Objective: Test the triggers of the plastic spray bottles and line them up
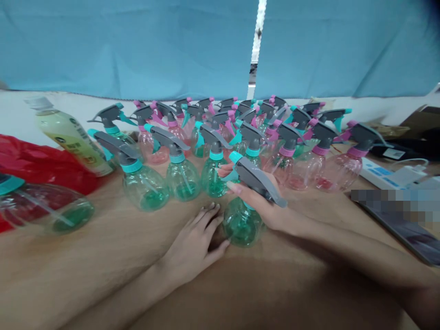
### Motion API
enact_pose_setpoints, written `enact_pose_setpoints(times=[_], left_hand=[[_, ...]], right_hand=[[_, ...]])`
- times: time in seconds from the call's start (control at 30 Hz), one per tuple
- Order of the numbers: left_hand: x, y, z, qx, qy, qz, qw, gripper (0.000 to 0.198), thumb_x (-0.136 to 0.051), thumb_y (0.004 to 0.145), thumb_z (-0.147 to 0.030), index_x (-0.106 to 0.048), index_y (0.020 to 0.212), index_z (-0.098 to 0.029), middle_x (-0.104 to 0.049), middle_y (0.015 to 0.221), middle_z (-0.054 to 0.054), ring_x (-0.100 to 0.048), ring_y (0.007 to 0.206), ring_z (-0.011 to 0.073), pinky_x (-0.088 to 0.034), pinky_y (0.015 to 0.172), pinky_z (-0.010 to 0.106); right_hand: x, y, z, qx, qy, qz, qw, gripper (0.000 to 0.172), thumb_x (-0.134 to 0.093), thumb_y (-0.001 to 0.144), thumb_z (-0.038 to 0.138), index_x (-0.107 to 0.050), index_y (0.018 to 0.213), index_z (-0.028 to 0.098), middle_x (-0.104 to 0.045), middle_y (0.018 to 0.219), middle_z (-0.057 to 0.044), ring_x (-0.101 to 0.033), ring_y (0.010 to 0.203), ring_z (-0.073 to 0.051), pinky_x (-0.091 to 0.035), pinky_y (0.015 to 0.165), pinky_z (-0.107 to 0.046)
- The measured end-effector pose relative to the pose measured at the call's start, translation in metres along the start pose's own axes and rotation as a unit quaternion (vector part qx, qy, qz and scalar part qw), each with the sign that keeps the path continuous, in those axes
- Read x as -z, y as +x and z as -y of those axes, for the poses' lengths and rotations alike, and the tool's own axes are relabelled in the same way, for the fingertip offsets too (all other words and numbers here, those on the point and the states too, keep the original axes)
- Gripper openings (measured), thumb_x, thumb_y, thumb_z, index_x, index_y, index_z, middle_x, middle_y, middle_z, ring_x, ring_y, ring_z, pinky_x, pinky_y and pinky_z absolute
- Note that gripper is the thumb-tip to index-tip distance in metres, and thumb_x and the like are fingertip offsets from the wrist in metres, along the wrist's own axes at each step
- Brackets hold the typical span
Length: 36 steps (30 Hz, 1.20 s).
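A clear green spray bottle (242,227) with a grey and turquoise trigger head stands upright on the wooden table, close in front of me. Around its neck, just below the trigger head, curl the fingers of my right hand (264,201). My left hand (192,245) rests palm down on the table to the left of that bottle, fingers stretched out and holding nothing. Its thumb tip comes close to the bottle's base; whether they touch I cannot tell. Right behind are more green spray bottles (184,181), and pink spray bottles (305,169) stand toward the right.
Several rows of spray bottles reach back to the wall under a blue curtain (154,46). At left are another green spray bottle (51,208), a red plastic bag (51,160) and a drink bottle (70,137). A phone (395,229) and a power strip (374,173) lie at right.
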<state>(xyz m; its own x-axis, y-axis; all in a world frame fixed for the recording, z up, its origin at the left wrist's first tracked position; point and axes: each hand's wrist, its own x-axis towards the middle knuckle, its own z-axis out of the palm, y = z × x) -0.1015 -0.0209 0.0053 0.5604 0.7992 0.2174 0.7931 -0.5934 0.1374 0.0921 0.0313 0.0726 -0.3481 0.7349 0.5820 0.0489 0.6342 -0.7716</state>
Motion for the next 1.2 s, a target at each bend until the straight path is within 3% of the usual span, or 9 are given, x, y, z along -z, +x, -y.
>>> enact_pose_setpoints(times=[0.33, 0.6, 0.77, 0.87, 1.0, 1.2], left_hand=[[-0.0016, -0.0005, 0.0009, -0.004, 0.002, -0.012, 1.0, 0.049, -0.054, 0.093, -0.04, -0.049, 0.13, -0.009, -0.048, 0.14, 0.02, -0.045, 0.13, 0.0325, -0.04, 0.105, 0.049], [-0.0013, 0.0, -0.0004, 0.0, -0.001, -0.014, 1.0, 0.047, -0.054, 0.093, -0.041, -0.051, 0.128, -0.01, -0.049, 0.14, 0.019, -0.045, 0.13, 0.0325, -0.041, 0.104, 0.049], [-0.0024, -0.0011, 0.0009, 0.0, 0.0, -0.018, 1.0, 0.05, -0.054, 0.092, -0.041, -0.048, 0.131, -0.01, -0.048, 0.14, 0.02, -0.045, 0.13, 0.0324, -0.041, 0.104, 0.049], [-0.0031, -0.0016, 0.0017, -0.003, -0.005, -0.02, 1.0, 0.05, -0.053, 0.093, -0.041, -0.047, 0.132, -0.011, -0.048, 0.141, 0.019, -0.044, 0.131, 0.0322, -0.041, 0.104, 0.049], [-0.0033, -0.0009, 0.0016, 0.002, -0.009, -0.016, 1.0, 0.048, -0.052, 0.093, -0.042, -0.049, 0.13, -0.011, -0.048, 0.14, 0.019, -0.044, 0.131, 0.0325, -0.04, 0.104, 0.049], [-0.0005, 0.0001, -0.0005, 0.008, -0.019, -0.002, 1.0, 0.047, -0.052, 0.093, -0.042, -0.051, 0.129, -0.011, -0.05, 0.14, 0.018, -0.044, 0.131, 0.0319, -0.037, 0.106, 0.048]], right_hand=[[0.0, -0.0006, -0.0028, -0.001, 0.021, 0.008, 1.0, 0.027, -0.06, 0.087, 0.026, -0.061, 0.113, 0.019, -0.068, 0.113, -0.004, -0.064, 0.1, -0.018, -0.049, 0.088, -0.033], [0.0003, 0.0004, -0.0035, -0.008, 0.01, 0.014, 1.0, 0.028, -0.06, 0.088, 0.03, -0.06, 0.114, 0.021, -0.067, 0.107, -0.002, -0.061, 0.086, -0.016, -0.048, 0.081, -0.033], [0.0009, -0.0007, -0.0047, -0.014, 0.003, 0.026, 1.0, 0.028, -0.059, 0.089, 0.033, -0.059, 0.115, 0.022, -0.064, 0.087, 0.001, -0.055, 0.068, -0.013, -0.046, 0.071, -0.031], [0.0015, -0.0009, -0.0047, -0.006, 0.006, 0.037, 0.999, 0.024, -0.059, 0.089, 0.032, -0.059, 0.111, 0.022, -0.062, 0.09, 0.001, -0.052, 0.063, -0.011, -0.045, 0.068, -0.03], [0.0025, 0.0007, -0.0019, -0.01, 0.024, 0.043, 0.999, 0.018, -0.059, 0.089, 0.029, -0.058, 0.105, 0.022, -0.063, 0.101, -0.001, -0.056, 0.073, -0.011, -0.047, 0.072, -0.03], [0.0049, 0.0035, -0.0003, -0.017, 0.014, 0.05, 0.998, 0.015, -0.057, 0.089, 0.031, -0.059, 0.1, 0.021, -0.061, 0.088, 0.0, -0.061, 0.081, -0.015, -0.05, 0.078, -0.032]])
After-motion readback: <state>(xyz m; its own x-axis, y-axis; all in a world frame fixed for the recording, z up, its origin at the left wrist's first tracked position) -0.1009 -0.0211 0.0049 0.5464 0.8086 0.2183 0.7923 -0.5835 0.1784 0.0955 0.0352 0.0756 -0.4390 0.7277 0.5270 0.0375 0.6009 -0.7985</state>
